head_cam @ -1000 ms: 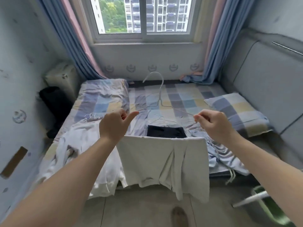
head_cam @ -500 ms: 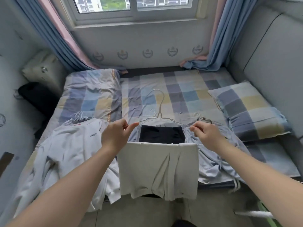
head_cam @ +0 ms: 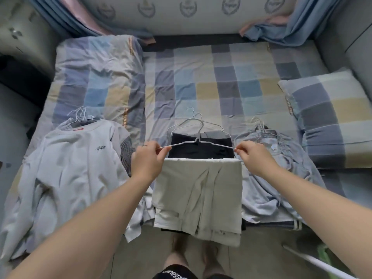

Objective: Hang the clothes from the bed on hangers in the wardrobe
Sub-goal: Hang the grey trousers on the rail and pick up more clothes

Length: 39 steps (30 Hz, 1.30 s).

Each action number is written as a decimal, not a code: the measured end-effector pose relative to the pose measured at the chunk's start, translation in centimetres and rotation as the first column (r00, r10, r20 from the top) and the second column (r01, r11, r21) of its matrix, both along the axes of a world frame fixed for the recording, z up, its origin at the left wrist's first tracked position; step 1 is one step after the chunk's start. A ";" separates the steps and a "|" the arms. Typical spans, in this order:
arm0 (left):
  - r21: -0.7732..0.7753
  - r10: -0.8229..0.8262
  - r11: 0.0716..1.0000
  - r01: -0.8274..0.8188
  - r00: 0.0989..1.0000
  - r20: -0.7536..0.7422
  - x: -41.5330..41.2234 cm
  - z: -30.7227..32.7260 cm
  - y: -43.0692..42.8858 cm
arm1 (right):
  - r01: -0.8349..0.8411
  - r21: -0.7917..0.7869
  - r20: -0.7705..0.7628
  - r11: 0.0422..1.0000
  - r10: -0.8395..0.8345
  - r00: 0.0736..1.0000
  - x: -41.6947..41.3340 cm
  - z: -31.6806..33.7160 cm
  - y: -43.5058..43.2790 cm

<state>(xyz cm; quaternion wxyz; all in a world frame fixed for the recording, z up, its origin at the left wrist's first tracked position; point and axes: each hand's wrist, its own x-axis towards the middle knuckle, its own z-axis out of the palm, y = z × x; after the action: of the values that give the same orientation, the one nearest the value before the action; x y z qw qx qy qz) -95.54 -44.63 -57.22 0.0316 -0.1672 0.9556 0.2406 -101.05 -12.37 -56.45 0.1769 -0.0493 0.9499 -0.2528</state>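
Note:
I hold a thin white wire hanger (head_cam: 198, 140) by its two ends, low over the near edge of the bed (head_cam: 201, 77). My left hand (head_cam: 149, 160) pinches the left end and my right hand (head_cam: 252, 157) the right end. Pale cream shorts (head_cam: 199, 196) are folded over the hanger's bar and hang past the bed edge. Right behind lies a dark garment (head_cam: 201, 147) on other wire hangers. A white T-shirt (head_cam: 76, 162) on a hanger lies at the left, a light blue garment (head_cam: 267, 168) on hangers at the right.
A folded checked quilt (head_cam: 96, 81) lies at the bed's left and a checked pillow (head_cam: 330, 115) at the right. Blue curtains (head_cam: 291, 21) hang down to the far corners. A white pole (head_cam: 314, 262) lies on the floor at the lower right. My feet stand below the shorts.
The hanger with the cream shorts came down from chest height to just above the bed, over the dark garment. My view tilted down, so the window left the frame.

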 end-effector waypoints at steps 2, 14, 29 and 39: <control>-0.026 -0.010 1.000 0.011 0.999 0.052 -1.4 -2.9 0.0 | -0.001 0.068 0.046 0.998 -0.002 0.999 -1.7 -2.7 -0.6; 0.028 0.038 0.999 -0.042 0.991 0.127 -14.5 -18.7 -0.2 | 0.100 0.114 0.108 0.988 -0.112 0.988 -12.3 -17.9 -4.2; 0.210 -0.286 0.952 0.223 0.891 0.353 -8.3 -14.9 3.2 | 0.213 -0.001 0.279 0.977 -0.204 0.938 -2.8 -13.1 -5.7; 0.241 -0.566 0.820 0.518 0.796 0.215 -2.7 -0.2 8.8 | 0.403 0.052 0.136 0.914 -0.406 0.903 6.9 1.2 -5.3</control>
<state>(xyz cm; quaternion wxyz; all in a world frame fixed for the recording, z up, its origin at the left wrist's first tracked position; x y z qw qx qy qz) -98.27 -35.86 -57.47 0.2467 0.0858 0.9249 0.2762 -94.17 -17.68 -55.26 0.1894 0.1692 0.9269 -0.2762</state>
